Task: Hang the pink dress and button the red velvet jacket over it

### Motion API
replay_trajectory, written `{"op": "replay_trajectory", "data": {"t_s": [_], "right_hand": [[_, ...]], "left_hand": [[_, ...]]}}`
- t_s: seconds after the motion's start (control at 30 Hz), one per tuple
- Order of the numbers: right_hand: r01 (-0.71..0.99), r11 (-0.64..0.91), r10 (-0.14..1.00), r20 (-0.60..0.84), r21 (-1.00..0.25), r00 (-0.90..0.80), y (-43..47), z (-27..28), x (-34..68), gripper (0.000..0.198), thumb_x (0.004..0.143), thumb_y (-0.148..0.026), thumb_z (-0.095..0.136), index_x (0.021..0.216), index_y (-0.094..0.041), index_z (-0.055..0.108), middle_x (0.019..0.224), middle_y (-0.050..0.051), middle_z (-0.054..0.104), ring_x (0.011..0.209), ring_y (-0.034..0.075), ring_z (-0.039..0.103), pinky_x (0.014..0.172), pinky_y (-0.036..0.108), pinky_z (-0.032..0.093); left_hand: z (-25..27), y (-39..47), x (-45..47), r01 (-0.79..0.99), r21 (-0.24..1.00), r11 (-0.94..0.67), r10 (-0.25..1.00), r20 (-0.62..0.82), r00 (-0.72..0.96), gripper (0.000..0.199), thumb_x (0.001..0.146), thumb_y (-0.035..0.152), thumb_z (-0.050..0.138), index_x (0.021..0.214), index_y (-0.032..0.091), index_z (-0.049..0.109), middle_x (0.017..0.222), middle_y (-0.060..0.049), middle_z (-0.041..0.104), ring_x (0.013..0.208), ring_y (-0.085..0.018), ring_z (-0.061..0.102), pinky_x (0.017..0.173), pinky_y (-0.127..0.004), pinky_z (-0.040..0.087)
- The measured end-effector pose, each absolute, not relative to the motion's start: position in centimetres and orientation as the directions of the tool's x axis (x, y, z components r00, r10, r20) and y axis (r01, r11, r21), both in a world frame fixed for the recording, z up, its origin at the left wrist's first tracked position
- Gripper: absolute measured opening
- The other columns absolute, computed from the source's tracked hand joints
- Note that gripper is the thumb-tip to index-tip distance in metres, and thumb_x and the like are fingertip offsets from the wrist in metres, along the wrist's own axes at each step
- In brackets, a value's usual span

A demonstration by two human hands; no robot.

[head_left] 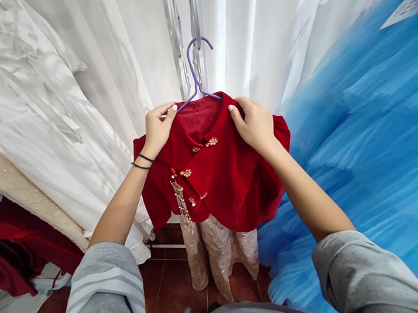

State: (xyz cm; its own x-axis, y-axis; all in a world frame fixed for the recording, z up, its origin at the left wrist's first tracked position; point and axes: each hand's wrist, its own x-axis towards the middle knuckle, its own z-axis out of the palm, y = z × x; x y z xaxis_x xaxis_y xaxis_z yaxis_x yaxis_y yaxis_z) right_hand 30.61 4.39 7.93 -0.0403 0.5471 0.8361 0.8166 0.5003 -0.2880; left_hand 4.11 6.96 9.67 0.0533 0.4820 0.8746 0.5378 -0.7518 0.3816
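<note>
A red velvet jacket [220, 176] with gold flower-shaped fastenings hangs on a purple hanger [194, 68] in front of me. My left hand [160, 127] pinches its shoulder beside the collar, thumb on top. On the other shoulder, my right hand [255, 122] grips the cloth, its fingers partly hidden behind the fabric. A beaded tassel [180, 204] dangles from the jacket's front. Below the hem shows a shiny champagne-coloured skirt [221, 253]. The hanger's hook is up by a grey metal stand [176, 33]; I cannot tell whether it rests on it.
White garments [45, 114] hang at the left, with a sparkly cream one [7, 174] and dark red cloth [7, 243] below. A full blue tulle dress [372, 150] fills the right. White curtains [249, 16] stand behind. The floor has red-brown tiles [174, 285].
</note>
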Motion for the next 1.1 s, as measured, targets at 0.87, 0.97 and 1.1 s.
{"op": "replay_trajectory", "data": {"t_s": [0.87, 0.97, 1.1], "right_hand": [[0.592, 0.672, 0.598, 0.797, -0.444, -0.081, -3.0, -7.8, 24.0, 0.032, 0.095, -0.021, 0.040, 0.063, -0.020, 0.038, 0.057, -0.003, 0.041, 0.050, 0.010, 0.036, 0.053, 0.025, 0.028], [0.676, 0.612, 0.467, 0.877, -0.410, 0.110, -3.6, -8.7, 22.9, 0.025, 0.095, -0.027, 0.045, 0.071, -0.020, 0.047, 0.066, 0.000, 0.050, 0.062, 0.013, 0.046, 0.062, 0.026, 0.037], [0.813, 0.316, 0.586, 0.775, -0.488, 0.238, 0.0, -11.2, 24.0, 0.035, 0.086, -0.036, 0.055, 0.111, -0.011, 0.057, 0.109, 0.019, 0.061, 0.096, 0.027, 0.054, 0.082, 0.040, 0.045]], "left_hand": [[7.3, 1.7, 8.7, 0.778, -0.264, -0.570, 0.494, 0.647, 0.581, 0.019, 0.095, 0.029, 0.056, 0.096, 0.016, 0.070, 0.091, -0.006, 0.073, 0.089, -0.021, 0.062, 0.102, -0.042, 0.040], [7.2, 2.5, 8.4, 0.787, -0.296, -0.541, 0.496, 0.643, 0.584, 0.020, 0.096, 0.027, 0.055, 0.095, 0.014, 0.070, 0.090, -0.007, 0.072, 0.089, -0.022, 0.062, 0.102, -0.042, 0.041], [6.7, 2.6, 7.8, 0.750, -0.345, -0.564, 0.427, 0.655, 0.623, 0.021, 0.096, 0.025, 0.053, 0.107, 0.016, 0.069, 0.103, -0.009, 0.072, 0.100, -0.024, 0.062, 0.104, -0.044, 0.041]]}}
